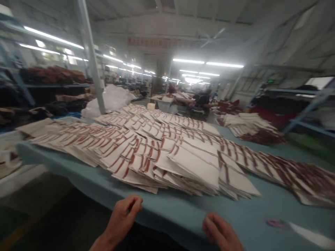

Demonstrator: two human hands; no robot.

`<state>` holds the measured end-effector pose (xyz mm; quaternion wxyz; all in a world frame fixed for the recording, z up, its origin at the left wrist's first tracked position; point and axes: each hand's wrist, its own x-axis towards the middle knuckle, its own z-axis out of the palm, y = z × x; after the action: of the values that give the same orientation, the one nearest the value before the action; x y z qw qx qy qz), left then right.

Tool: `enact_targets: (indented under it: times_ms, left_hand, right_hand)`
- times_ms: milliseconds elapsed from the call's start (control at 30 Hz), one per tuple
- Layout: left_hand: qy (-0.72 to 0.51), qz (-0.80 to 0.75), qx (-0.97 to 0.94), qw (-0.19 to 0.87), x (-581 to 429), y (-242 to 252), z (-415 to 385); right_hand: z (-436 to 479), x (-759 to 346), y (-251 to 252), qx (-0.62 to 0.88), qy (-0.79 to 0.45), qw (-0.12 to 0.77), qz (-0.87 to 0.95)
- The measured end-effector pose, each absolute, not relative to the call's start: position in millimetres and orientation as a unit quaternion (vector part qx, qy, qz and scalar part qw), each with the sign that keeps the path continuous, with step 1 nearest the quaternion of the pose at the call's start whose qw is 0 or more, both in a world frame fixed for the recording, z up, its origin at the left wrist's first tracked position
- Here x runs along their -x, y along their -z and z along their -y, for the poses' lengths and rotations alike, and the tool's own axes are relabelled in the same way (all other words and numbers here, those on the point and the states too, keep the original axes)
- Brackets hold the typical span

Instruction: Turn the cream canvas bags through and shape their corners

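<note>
Left fingers (136, 205), right fingers (208, 223) curled inward

The left hand (122, 213) is bare, its wrist narrow, the forearm (103, 242) bare as far as it shows. The right hand (220, 228) is bare too, its knuckles rounded, its outline blurred. A black patch (154, 238) between them may be clothing.

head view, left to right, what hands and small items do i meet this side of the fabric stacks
Left hand → right hand → purple shape → white shape, the last two too blurred to name.
</note>
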<state>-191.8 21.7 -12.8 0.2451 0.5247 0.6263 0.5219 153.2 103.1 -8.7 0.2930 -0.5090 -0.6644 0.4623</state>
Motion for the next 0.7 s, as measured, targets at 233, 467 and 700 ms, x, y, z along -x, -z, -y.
enact_targets:
  times_ms: [233, 467, 700]
  left_hand:
    - [-0.431, -0.605, -0.618, 0.259, 133.8, 28.1, -40.5]
    - [-0.391, -0.605, -0.645, 0.255, 91.4, 1.2, -55.1]
    - [-0.403, -0.615, -0.630, 0.252, 86.6, -24.6, -58.8]
  right_hand:
    - [-137.5, -172.6, -27.3, 0.517, -0.141, 0.396, 0.746]
    - [-220.2, -75.0, -52.9, 0.408, -0.034, 0.389, 0.825]
    - [-277.3, -95.6, -26.6, 0.418, -0.155, 0.377, 0.812]
